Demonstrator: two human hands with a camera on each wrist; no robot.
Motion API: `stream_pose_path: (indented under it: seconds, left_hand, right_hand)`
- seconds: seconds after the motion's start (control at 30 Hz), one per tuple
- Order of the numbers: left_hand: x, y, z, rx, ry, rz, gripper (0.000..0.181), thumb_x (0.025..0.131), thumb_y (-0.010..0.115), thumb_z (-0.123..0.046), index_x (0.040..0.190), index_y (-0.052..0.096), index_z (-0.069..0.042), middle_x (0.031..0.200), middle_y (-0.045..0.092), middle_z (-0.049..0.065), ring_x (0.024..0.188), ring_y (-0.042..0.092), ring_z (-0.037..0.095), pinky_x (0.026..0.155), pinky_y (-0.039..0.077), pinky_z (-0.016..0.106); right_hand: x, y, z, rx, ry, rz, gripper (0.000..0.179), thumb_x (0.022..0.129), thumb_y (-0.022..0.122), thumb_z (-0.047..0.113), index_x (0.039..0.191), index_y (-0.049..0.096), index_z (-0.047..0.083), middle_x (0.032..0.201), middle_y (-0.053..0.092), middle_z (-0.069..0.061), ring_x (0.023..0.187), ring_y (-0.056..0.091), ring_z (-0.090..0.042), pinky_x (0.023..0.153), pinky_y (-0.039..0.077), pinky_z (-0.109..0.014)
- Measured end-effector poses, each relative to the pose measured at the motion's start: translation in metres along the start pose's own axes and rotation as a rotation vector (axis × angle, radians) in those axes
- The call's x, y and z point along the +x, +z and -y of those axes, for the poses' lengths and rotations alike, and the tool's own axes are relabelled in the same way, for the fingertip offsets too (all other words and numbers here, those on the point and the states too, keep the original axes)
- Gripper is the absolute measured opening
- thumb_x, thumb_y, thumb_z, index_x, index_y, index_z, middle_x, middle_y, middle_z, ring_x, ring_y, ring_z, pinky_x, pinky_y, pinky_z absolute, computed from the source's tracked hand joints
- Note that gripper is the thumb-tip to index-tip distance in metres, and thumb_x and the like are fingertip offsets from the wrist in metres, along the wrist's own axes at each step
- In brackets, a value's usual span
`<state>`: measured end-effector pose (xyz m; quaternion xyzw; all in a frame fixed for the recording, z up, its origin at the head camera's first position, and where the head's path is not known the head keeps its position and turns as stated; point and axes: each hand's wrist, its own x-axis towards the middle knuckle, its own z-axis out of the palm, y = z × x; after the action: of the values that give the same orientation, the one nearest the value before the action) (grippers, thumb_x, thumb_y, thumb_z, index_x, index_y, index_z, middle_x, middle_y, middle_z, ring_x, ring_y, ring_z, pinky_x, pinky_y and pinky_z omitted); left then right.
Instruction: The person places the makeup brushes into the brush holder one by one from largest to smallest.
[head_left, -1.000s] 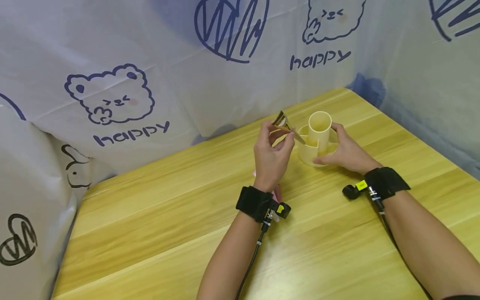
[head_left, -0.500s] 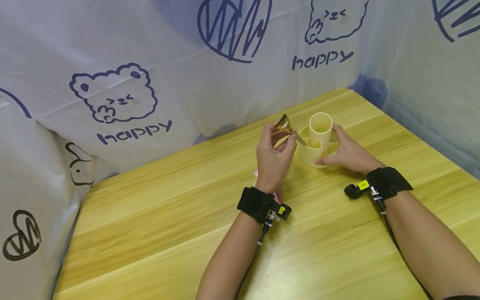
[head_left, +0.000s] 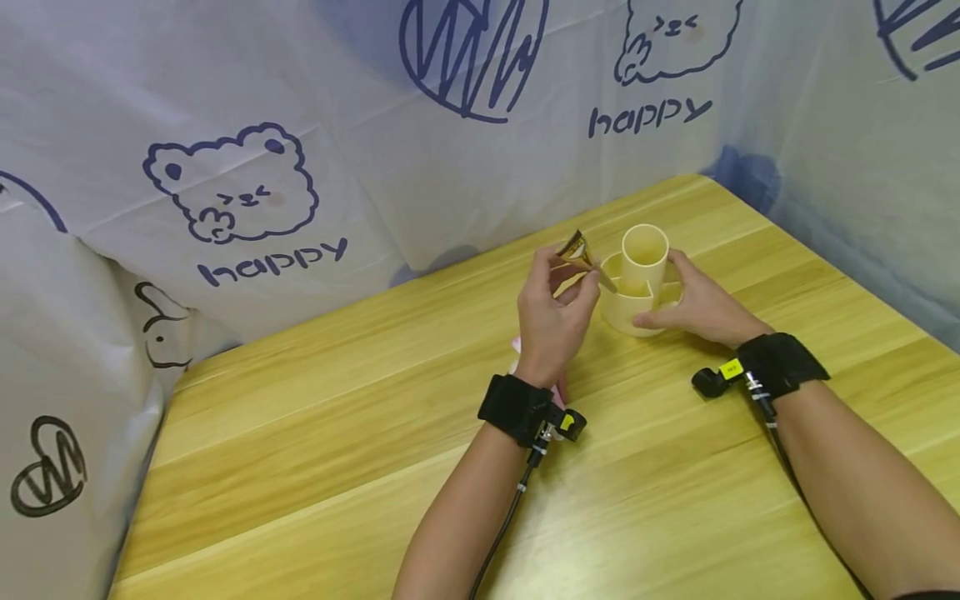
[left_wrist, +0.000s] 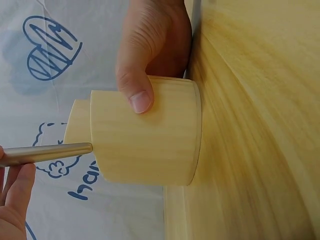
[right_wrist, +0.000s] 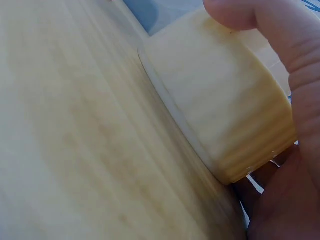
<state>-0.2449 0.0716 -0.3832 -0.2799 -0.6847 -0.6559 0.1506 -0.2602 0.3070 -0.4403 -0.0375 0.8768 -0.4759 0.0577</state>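
Note:
In the head view my left hand (head_left: 553, 317) pinches a slim gold metal tool (head_left: 576, 250) with a flared, Y-shaped head. Its tapered handle (left_wrist: 55, 152) slants down to the rim of a cream holder (head_left: 626, 315); how far the tip reaches inside is hidden. That holder stands upright on the table, with a tall round tube and lower compartments around it. From the right side my right hand (head_left: 705, 307) grips it, thumb (left_wrist: 141, 101) on the near wall and fingers behind. The right wrist view shows the holder's smooth wall (right_wrist: 215, 95) close up.
A pink and white thing (head_left: 516, 346) lies partly hidden beneath my left wrist. The wood-grain table (head_left: 315, 433) meets a printed cloth (head_left: 360, 167) behind it and at both sides. A cable (head_left: 510, 508) runs along each forearm from a wrist camera.
The holder has turned slightly under my right hand, its inner divider shifting right. My left hand keeps pinching the tool at the rim. The whole head view has drifted a little.

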Motion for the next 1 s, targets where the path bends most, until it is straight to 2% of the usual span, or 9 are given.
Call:
stream_pose_path:
  seconds: [0.27, 0.43, 0.53, 0.77, 1.0]
  left_hand:
    - [-0.0004, 0.0006, 0.0001, 0.004, 0.01, 0.012, 0.029, 0.099, 0.062, 0.0, 0.127, 0.054, 0.002, 0.12, 0.062, 0.025, 0.119, 0.071, 0.036, 0.098, 0.06, 0.027]
    - [-0.0005, 0.0002, 0.0004, 0.016, 0.021, 0.021, 0.031, 0.099, 0.062, -0.001, 0.128, 0.054, 0.002, 0.121, 0.061, 0.024, 0.119, 0.071, 0.035, 0.098, 0.06, 0.03]
    - [-0.0009, 0.0, 0.0005, 0.032, 0.029, 0.025, 0.031, 0.099, 0.061, -0.001, 0.129, 0.053, 0.002, 0.121, 0.061, 0.023, 0.118, 0.071, 0.035, 0.098, 0.06, 0.031]
    - [-0.0015, 0.0013, 0.0001, 0.041, 0.029, 0.033, 0.032, 0.099, 0.062, -0.001, 0.129, 0.053, 0.003, 0.122, 0.062, 0.024, 0.118, 0.071, 0.035, 0.097, 0.06, 0.026]
    - [-0.0026, 0.003, 0.0025, 0.042, 0.014, 0.037, 0.031, 0.098, 0.063, 0.0, 0.128, 0.054, 0.002, 0.121, 0.063, 0.024, 0.117, 0.071, 0.034, 0.097, 0.061, 0.031]
  right_hand:
    - [-0.0011, -0.0003, 0.0, 0.01, -0.022, 0.014, 0.117, 0.083, 0.088, 0.031, 0.167, 0.007, 0.021, 0.165, 0.032, -0.022, 0.154, 0.029, -0.044, 0.123, 0.023, -0.07]
    - [-0.0042, -0.0008, 0.0024, 0.025, -0.02, -0.004, 0.126, 0.081, 0.089, 0.035, 0.167, -0.003, 0.027, 0.171, 0.021, -0.018, 0.158, 0.023, -0.043, 0.124, 0.02, -0.071]
    - [-0.0054, -0.0001, 0.0039, 0.034, -0.018, -0.008, 0.128, 0.08, 0.09, 0.036, 0.167, -0.003, 0.025, 0.173, 0.016, -0.016, 0.159, 0.02, -0.042, 0.124, 0.018, -0.071]
    - [-0.0051, 0.0005, 0.0016, 0.041, -0.019, -0.008, 0.12, 0.082, 0.089, 0.034, 0.166, 0.006, 0.016, 0.166, 0.028, -0.02, 0.153, 0.03, -0.042, 0.123, 0.024, -0.069]
    - [-0.0021, -0.0004, -0.0013, 0.072, -0.038, 0.012, 0.117, 0.083, 0.088, 0.027, 0.167, 0.007, 0.02, 0.166, 0.032, -0.019, 0.151, 0.036, -0.039, 0.123, 0.029, -0.064]
